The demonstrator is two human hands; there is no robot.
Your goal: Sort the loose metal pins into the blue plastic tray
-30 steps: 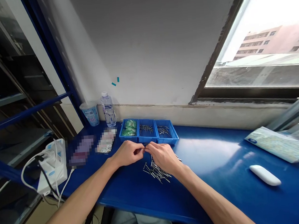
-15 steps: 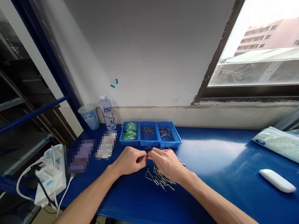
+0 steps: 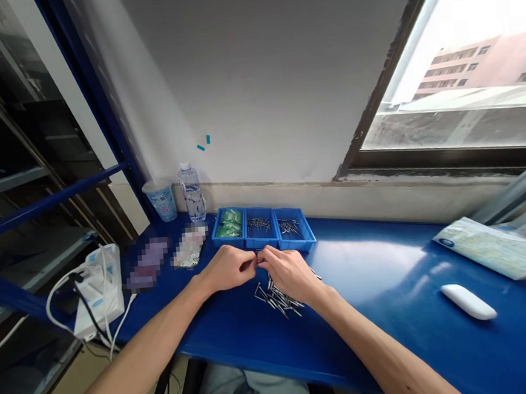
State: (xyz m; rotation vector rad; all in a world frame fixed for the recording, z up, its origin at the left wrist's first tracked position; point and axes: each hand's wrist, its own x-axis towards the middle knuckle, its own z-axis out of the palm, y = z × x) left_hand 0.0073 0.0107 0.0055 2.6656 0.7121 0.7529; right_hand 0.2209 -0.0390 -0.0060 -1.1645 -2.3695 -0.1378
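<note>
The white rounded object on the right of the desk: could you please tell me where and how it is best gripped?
I'd grip the white rounded object across its narrow middle, coming from above, one fingertip on each long side. It lies flat, low and elongated on the blue desk, and nothing covers it.

A room, with desk (image 3: 388,278) beside window (image 3: 460,124).

The head camera's view shifted from 0.5 s earlier, so the 3 blue trays (image 3: 262,242) and both hands, left hand (image 3: 229,267) and right hand (image 3: 291,272), sat higher in the picture. More grey trousers (image 3: 255,386) came into sight, while the right hand hid more metal fasteners (image 3: 278,299) near the trays.
</note>
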